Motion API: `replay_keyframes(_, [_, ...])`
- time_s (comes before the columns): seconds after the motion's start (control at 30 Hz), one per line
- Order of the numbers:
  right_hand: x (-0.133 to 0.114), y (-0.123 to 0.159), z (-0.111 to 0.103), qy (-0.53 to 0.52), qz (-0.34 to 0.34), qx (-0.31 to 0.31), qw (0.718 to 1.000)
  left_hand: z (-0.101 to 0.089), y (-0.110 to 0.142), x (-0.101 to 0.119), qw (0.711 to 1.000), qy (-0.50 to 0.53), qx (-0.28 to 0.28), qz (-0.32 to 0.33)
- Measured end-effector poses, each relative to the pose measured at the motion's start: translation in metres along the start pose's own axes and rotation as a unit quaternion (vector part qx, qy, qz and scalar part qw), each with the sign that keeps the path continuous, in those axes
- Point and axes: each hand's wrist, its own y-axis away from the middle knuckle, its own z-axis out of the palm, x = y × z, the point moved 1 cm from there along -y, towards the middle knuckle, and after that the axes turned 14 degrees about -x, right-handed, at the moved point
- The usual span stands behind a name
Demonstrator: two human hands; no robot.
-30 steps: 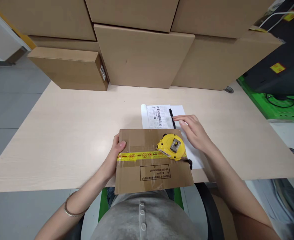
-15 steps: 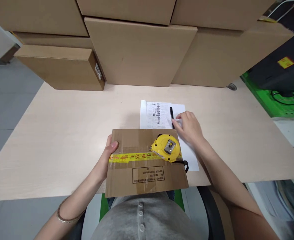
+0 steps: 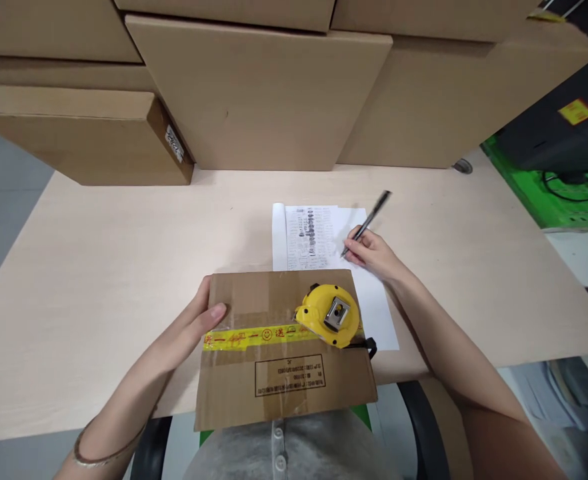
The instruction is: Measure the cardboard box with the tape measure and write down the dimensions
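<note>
My left hand grips the left edge of a cardboard box, thumb on top and the other fingers hidden behind its side. A strip of yellow tape with red print runs across the box. On the box's right part lies a yellow tape measure with a black wrist strap. In my right hand is a black pen, its tip pointing down at the paper. Beneath the hand is a white sheet beside a printed and handwritten list; the box covers their lower part.
Large cardboard boxes stand stacked along the table's back edge. A smaller box leans at the back left. To the right are a green surface and a black case. The pale wooden table extends to both sides.
My right hand has picked the pen up off the paper and now holds it in a writing grip. The box, with the tape measure on it, appears slightly lower in view.
</note>
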Motion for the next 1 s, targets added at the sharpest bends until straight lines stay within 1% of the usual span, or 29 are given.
replay_keyframes(0.1, [0.002, -0.007, 0.007, -0.047, -0.023, 0.012, 0.999, -0.013, -0.007, 0.009, 0.989, -0.126, -0.070, -0.019])
replay_keyframes(0.17, [0.003, -0.009, 0.010, -0.067, -0.025, 0.016, 0.997, -0.018, -0.012, 0.014, 0.981, -0.164, -0.104, -0.016])
replay_keyframes(0.27, [0.003, -0.007, 0.013, -0.082, -0.020, 0.019, 0.996, -0.020, -0.016, 0.017, 0.972, -0.178, -0.154, -0.010])
replay_keyframes(0.33, [0.003, -0.006, 0.014, -0.079, -0.017, 0.016, 0.997, -0.020, -0.017, 0.015, 0.966, -0.177, -0.190, -0.015])
replay_keyframes(0.4, [0.003, -0.004, 0.013, -0.074, -0.013, 0.009, 0.997, -0.021, -0.016, 0.012, 0.962, -0.170, -0.212, -0.021])
replay_keyframes(0.63, [0.000, -0.005, 0.015, -0.062, -0.001, -0.002, 0.998, -0.020, -0.013, 0.005, 0.970, -0.123, -0.208, -0.027])
replay_keyframes(0.77, [-0.002, -0.004, 0.015, -0.057, 0.001, -0.006, 0.998, -0.013, -0.011, 0.007, 0.975, -0.111, -0.190, -0.017])
replay_keyframes(0.9, [-0.001, -0.005, 0.015, -0.059, 0.012, -0.004, 0.998, -0.006, -0.009, 0.009, 0.980, -0.097, -0.173, -0.024])
replay_keyframes(1.0, [-0.001, -0.006, 0.015, -0.059, 0.019, -0.005, 0.998, -0.007, -0.009, 0.007, 0.978, -0.095, -0.183, -0.024])
